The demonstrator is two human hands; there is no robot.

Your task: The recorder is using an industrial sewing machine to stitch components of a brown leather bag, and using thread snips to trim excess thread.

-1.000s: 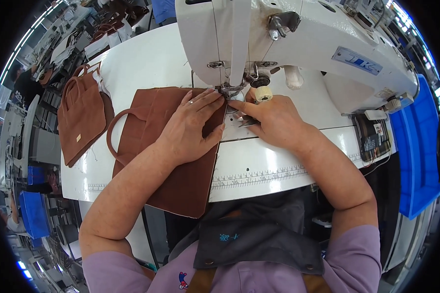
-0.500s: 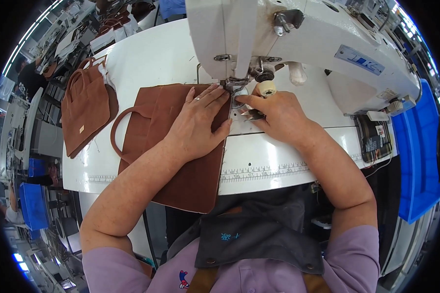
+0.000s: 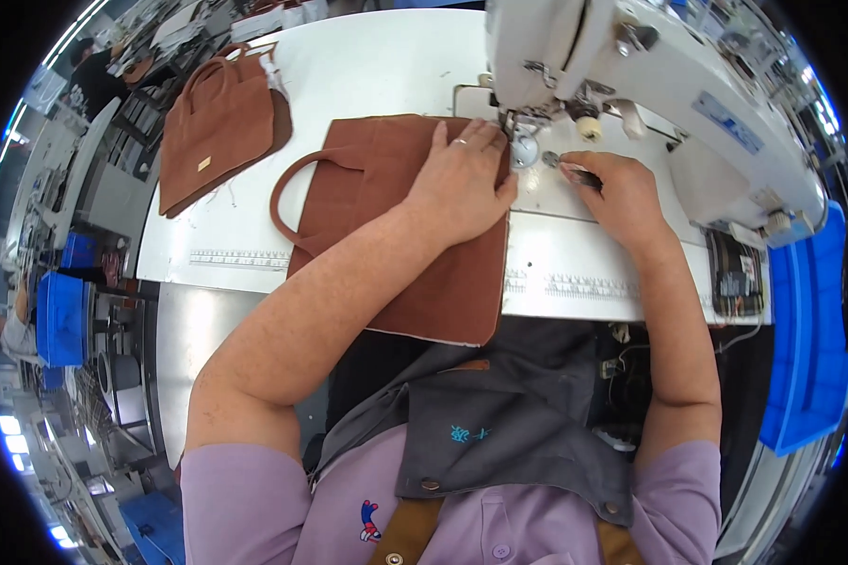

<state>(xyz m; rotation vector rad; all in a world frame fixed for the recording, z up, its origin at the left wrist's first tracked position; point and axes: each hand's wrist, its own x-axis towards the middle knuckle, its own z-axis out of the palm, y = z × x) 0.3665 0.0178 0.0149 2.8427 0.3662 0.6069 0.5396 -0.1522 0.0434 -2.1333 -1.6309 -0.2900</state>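
A brown leather bag piece [image 3: 443, 282] with a looped handle [image 3: 287, 202] lies flat on the white sewing table, its right edge beside the needle area of the white sewing machine [image 3: 537, 56]. My left hand [image 3: 462, 184] rests on it, fingers stretched out and the tips close to the presser foot [image 3: 509, 122]. Right of the needle plate, my right hand [image 3: 622, 193] is closed in a pinch round a small dark tool [image 3: 588, 179], mostly hidden by the fingers. Just beyond its fingertips is a small round metal part [image 3: 550, 158].
Another brown handbag [image 3: 219, 127] with a small gold plate lies at the table's left. A printed ruler strip [image 3: 584, 285] runs along the front edge. A blue bin [image 3: 806, 330] stands at the far right, and another blue bin [image 3: 61, 318] at the left. A person works in the left background.
The whole view has shifted, so machine and bag appear farther right. My right hand has drawn rightward from the needle area with the tool. My left hand stays flat on the bag piece.
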